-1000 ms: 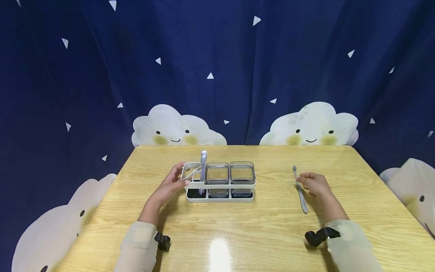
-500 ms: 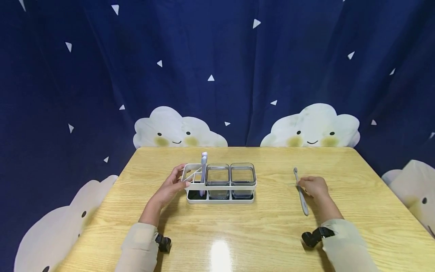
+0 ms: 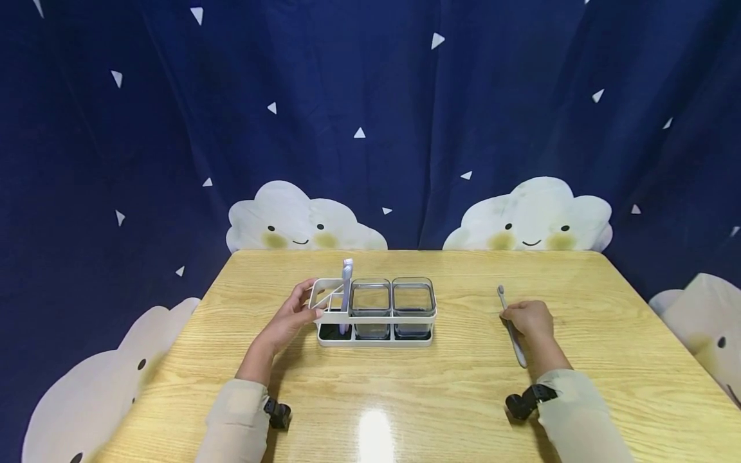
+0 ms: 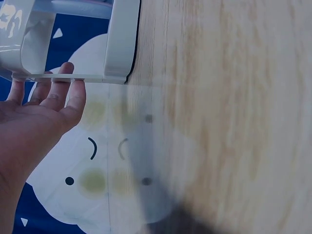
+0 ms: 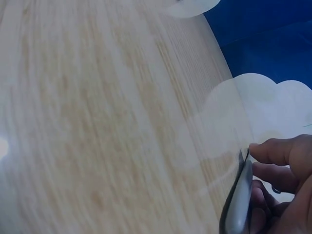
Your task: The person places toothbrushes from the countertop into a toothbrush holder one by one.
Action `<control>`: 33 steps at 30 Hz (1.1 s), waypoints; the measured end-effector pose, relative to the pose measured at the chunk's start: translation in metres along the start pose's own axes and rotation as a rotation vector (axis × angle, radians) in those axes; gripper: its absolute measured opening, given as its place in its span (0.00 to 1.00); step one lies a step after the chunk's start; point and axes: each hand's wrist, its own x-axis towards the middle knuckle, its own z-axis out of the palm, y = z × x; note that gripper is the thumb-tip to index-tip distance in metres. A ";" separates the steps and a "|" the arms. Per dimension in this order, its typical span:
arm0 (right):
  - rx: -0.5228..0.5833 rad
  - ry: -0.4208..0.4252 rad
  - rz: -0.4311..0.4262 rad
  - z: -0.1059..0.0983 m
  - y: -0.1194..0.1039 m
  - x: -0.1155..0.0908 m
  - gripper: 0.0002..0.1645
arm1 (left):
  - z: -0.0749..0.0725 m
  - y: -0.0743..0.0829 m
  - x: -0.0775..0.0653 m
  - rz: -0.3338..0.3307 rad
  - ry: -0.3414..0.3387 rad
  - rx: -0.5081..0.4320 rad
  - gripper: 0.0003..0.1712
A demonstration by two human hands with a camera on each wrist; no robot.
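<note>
A white toothbrush holder (image 3: 375, 343) stands on the table with two clear square cups, a left cup (image 3: 370, 297) and a right cup (image 3: 413, 297), in its slots. One pale lilac toothbrush (image 3: 347, 273) is upright in the divided left section. My left hand (image 3: 291, 318) grips the holder's left end, thumb at the front; the left wrist view has its fingertips (image 4: 78, 90) on the end bar. Farther right, a grey toothbrush (image 3: 518, 352) lies slantwise, head away from me. My right hand (image 3: 529, 319) pinches it mid-length, its handle (image 5: 239, 209) beside the curled fingers in the right wrist view.
The wooden table (image 3: 428, 392) ends at a dark blue curtain (image 3: 399, 116) with white clouds and triangles. Black wrist cameras, a left one (image 3: 278, 413) and a right one (image 3: 523, 405), sit at the sleeve cuffs. Light glares off the table's front.
My right hand has moved slightly left and its fingers have closed on the grey toothbrush, which has shifted little. My left hand and the holder have stayed in place.
</note>
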 end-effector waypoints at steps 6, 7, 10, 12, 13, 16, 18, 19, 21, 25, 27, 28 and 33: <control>0.001 0.034 0.005 0.004 0.002 0.001 0.18 | 0.000 0.000 0.000 -0.005 0.008 -0.002 0.39; -0.008 0.036 0.003 0.005 0.002 0.001 0.18 | 0.000 0.000 0.000 -0.006 0.008 -0.001 0.39; -0.041 0.041 0.000 0.005 0.002 0.002 0.18 | 0.000 0.000 0.000 -0.001 0.006 0.003 0.39; -0.049 0.046 0.008 0.006 0.002 0.003 0.18 | -0.001 0.000 0.000 0.004 0.003 0.002 0.39; -0.050 0.048 0.012 0.007 0.002 0.004 0.19 | -0.001 0.000 0.000 0.005 0.001 0.002 0.39; -0.061 0.051 0.023 0.007 0.001 0.004 0.20 | -0.001 0.000 0.001 0.005 -0.002 -0.001 0.40; -0.074 0.056 0.024 0.008 0.001 0.004 0.20 | 0.000 -0.001 0.001 0.004 -0.002 0.003 0.40; -0.082 0.057 0.023 0.008 0.001 0.004 0.20 | 0.000 0.000 0.001 0.002 0.000 0.005 0.39; -0.101 0.067 0.026 0.009 0.000 0.004 0.20 | 0.000 0.000 0.001 0.001 0.004 0.012 0.39; -0.118 0.068 0.042 0.008 -0.001 0.003 0.18 | 0.000 0.000 0.001 -0.005 0.009 0.018 0.39; -0.122 0.068 0.052 0.008 -0.002 0.003 0.17 | 0.000 0.000 0.001 -0.007 0.011 0.017 0.39; -0.124 0.069 0.055 0.008 -0.003 0.002 0.16 | 0.000 0.000 0.001 -0.008 0.011 0.015 0.39; -0.129 0.090 0.054 0.008 -0.004 0.002 0.15 | 0.000 0.000 0.001 -0.014 0.014 0.007 0.39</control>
